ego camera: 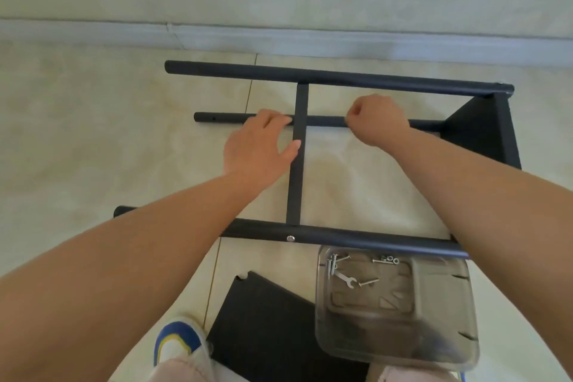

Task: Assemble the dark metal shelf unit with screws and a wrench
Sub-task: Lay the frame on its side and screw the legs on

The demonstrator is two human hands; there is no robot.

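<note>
The dark metal shelf frame [338, 76] lies on its side on the tiled floor, with long round tubes joined by a flat crossbar [297, 170] and a dark panel [483, 130] at its right end. A silver screw head [290, 238] shows in the near tube. My left hand [260, 146] rests around the middle tube [223, 117], thumb touching the crossbar. My right hand [376, 121] is curled shut at the same tube, right of the crossbar; what its fingertips pinch is hidden. A small silver wrench [344, 279] lies in the clear tray.
A clear plastic tray [434, 313] near my right knee holds several screws [333, 262] and washers [389, 260]. A loose dark shelf panel [263, 326] lies on the floor by my blue-and-white shoe [176, 341]. The wall and grey skirting [279, 40] run just behind the frame.
</note>
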